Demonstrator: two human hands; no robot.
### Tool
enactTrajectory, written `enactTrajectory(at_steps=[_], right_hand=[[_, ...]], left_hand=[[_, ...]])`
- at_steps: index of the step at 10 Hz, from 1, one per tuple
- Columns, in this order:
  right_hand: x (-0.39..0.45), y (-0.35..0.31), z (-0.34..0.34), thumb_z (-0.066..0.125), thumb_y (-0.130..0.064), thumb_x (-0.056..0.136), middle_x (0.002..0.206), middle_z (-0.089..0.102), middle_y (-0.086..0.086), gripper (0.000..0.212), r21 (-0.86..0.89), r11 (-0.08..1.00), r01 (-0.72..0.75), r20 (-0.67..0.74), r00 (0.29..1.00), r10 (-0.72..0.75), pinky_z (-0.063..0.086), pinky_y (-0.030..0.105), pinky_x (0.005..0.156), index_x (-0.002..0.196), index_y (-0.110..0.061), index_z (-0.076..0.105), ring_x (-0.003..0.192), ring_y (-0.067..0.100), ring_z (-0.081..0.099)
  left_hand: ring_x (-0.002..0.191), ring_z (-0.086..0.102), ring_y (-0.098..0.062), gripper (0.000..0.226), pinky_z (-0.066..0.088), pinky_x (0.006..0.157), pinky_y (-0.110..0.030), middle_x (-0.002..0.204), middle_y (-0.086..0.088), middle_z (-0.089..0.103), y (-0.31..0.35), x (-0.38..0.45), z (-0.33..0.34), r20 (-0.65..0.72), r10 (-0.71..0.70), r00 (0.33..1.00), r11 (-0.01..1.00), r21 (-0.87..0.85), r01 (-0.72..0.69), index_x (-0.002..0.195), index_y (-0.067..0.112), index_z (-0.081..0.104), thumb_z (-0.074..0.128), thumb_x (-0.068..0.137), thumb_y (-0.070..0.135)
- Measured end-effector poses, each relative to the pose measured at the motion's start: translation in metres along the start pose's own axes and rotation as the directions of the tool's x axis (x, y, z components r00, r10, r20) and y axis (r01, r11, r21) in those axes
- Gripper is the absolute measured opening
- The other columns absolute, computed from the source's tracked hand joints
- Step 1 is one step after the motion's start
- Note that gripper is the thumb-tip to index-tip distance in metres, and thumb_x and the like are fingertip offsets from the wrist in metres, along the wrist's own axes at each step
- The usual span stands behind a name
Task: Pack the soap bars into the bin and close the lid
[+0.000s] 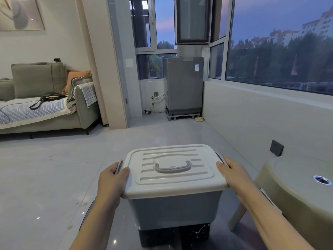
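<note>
A grey plastic bin (173,210) sits in front of me on a dark glossy table (225,237). Its white ribbed lid (173,175) lies flat on top, with a grey carry handle (172,167) folded down in the middle. My left hand (111,183) grips the lid's left edge at the grey side latch (119,166), thumb on top. My right hand (234,175) holds the right edge at the other latch (220,157). No soap bars are visible; the bin's inside is hidden.
A pale green plastic stool (297,193) stands close at the right. A white low wall (261,120) with a dark socket runs along the right. Grey floor tiles (54,168) stretch ahead to a sofa (41,105) at left and a grey washing machine (183,85) at the back.
</note>
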State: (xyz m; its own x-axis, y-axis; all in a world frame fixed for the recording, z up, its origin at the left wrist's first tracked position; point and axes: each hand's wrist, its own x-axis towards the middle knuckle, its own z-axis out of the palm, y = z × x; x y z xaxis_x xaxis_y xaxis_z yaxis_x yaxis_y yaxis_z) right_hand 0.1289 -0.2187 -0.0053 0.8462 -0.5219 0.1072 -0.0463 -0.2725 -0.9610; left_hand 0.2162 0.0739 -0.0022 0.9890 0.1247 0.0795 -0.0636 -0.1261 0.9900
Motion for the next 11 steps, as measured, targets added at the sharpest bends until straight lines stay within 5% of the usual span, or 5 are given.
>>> enactTrajectory(at_steps=[2, 6, 8, 10, 11], right_hand=[[0.007, -0.004, 0.009, 0.042, -0.018, 0.094, 0.109, 0.063, -0.002, 0.033, 0.01, 1.0, -0.018, 0.02, 1.0, 0.018, 0.042, 0.028, 0.067, 0.123, -0.023, 0.057, 0.097, 0.017, 0.056], [0.004, -0.01, 0.006, 0.042, -0.026, 0.094, 0.109, 0.061, -0.003, 0.034, -0.048, 0.998, -0.045, 0.073, 0.996, 0.048, 0.046, 0.034, 0.081, 0.126, -0.019, 0.054, 0.101, 0.018, 0.056], [-0.003, -0.015, 0.004, 0.043, -0.037, 0.094, 0.155, 0.026, 0.003, 0.062, -0.076, 0.988, -0.136, 0.084, 0.986, 0.142, 0.025, 0.041, 0.113, 0.148, -0.017, 0.02, 0.14, 0.024, 0.027], [-0.035, -0.075, -0.017, 0.053, -0.022, 0.089, 0.117, 0.063, 0.005, 0.032, 0.131, 0.96, 0.248, -0.198, 0.955, -0.22, 0.047, 0.034, 0.092, 0.12, -0.022, 0.057, 0.106, 0.021, 0.059], [-0.068, -0.118, -0.048, 0.059, -0.021, 0.079, 0.084, 0.072, 0.0, 0.02, 0.459, 0.739, 0.494, -0.174, 0.865, -0.471, 0.054, 0.022, 0.065, 0.096, -0.025, 0.069, 0.072, 0.013, 0.067]], left_hand=[[0.067, 0.034, -0.021, 0.013, 0.028, 0.058, -0.034, 0.069, -0.012, 0.04, 0.003, 0.01, 0.001, -0.028, 0.049, 0.998, 0.987, 0.155, -0.045, 0.07, -0.002, 0.051, 0.049, 0.081, 0.004], [0.069, 0.029, -0.022, 0.011, 0.024, 0.062, -0.034, 0.074, -0.011, 0.036, 0.004, 0.012, 0.004, -0.037, 0.043, 0.998, 0.984, 0.177, -0.036, 0.072, 0.01, 0.047, 0.046, 0.08, 0.003], [0.085, 0.052, -0.035, 0.02, 0.042, 0.073, -0.039, 0.089, -0.017, 0.059, 0.012, 0.006, 0.01, -0.058, 0.1, 0.993, 0.887, 0.457, -0.062, 0.094, -0.001, 0.058, 0.043, 0.088, 0.011], [0.142, 0.028, -0.022, 0.048, 0.009, 0.116, -0.049, 0.152, -0.009, 0.036, 0.032, -0.011, 0.039, 0.068, 0.334, 0.94, 0.639, 0.717, -0.278, 0.141, 0.016, 0.042, 0.042, 0.095, 0.03], [0.145, 0.02, -0.019, 0.049, -0.001, 0.116, -0.049, 0.155, -0.01, 0.029, 0.036, -0.019, 0.056, 0.181, 0.415, 0.892, 0.542, 0.738, -0.402, 0.141, 0.019, 0.041, 0.042, 0.095, 0.033]])
